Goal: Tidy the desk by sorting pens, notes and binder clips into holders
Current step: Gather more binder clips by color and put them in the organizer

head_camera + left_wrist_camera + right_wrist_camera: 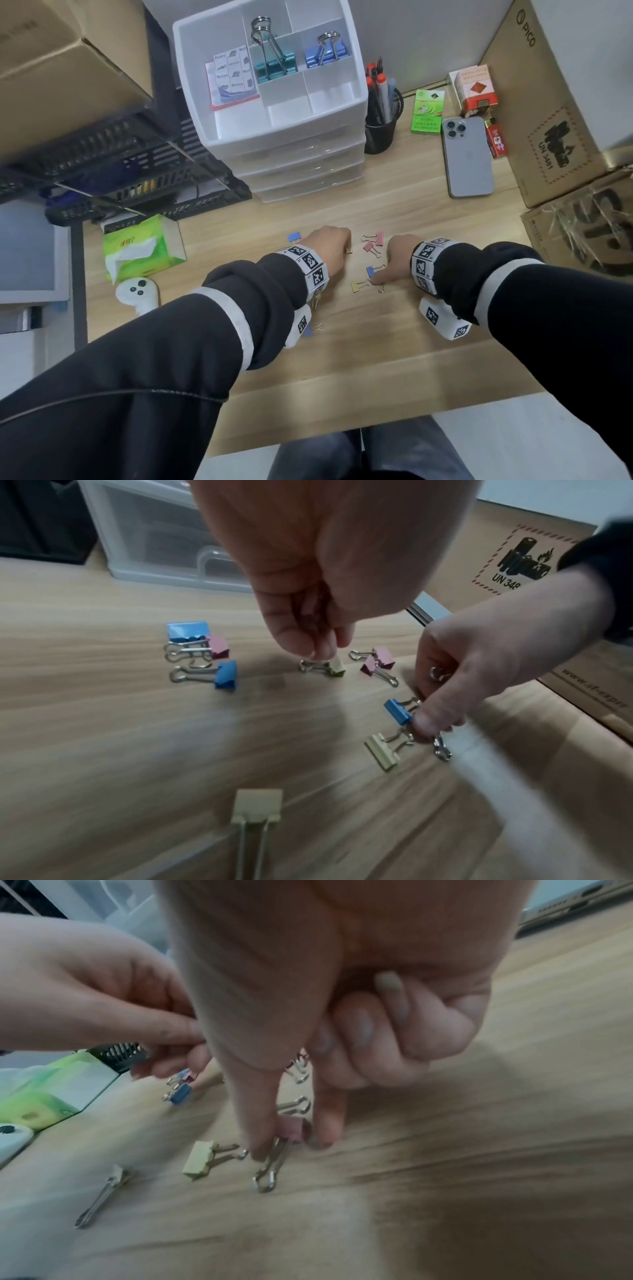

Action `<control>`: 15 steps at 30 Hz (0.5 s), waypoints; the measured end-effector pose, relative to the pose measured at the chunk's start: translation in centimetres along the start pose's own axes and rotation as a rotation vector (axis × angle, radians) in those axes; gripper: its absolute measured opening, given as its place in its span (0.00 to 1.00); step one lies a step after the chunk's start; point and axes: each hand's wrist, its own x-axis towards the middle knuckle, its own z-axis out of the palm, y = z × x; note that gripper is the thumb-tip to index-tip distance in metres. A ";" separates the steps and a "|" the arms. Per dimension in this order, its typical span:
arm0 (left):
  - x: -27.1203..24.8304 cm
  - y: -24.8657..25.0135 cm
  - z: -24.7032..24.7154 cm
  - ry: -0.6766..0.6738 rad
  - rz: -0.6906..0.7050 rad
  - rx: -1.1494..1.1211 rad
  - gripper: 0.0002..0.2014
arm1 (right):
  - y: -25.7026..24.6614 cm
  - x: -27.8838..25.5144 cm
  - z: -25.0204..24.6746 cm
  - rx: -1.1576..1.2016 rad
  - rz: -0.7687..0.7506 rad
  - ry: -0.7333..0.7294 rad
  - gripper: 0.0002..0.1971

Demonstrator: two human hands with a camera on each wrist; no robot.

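Small binder clips lie scattered on the wooden desk. My left hand pinches a yellow clip that rests on the desk. My right hand pinches a pink clip between thumb and forefinger, its wire handles sticking out; its other fingers are curled, with a wire loop showing in the palm. A blue clip and another yellow clip lie beside the right hand. The white organizer holds a notes pad and large clips. Pens stand in a black cup.
A phone, a green box and cardboard boxes stand at the right. At the left are black trays, a tissue pack and a white controller. More clips lie left of my left hand.
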 end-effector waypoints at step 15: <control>3.3 2.4 0.9 0.012 0.184 0.211 0.09 | 3.3 0.6 -1.9 0.374 -0.002 0.031 0.14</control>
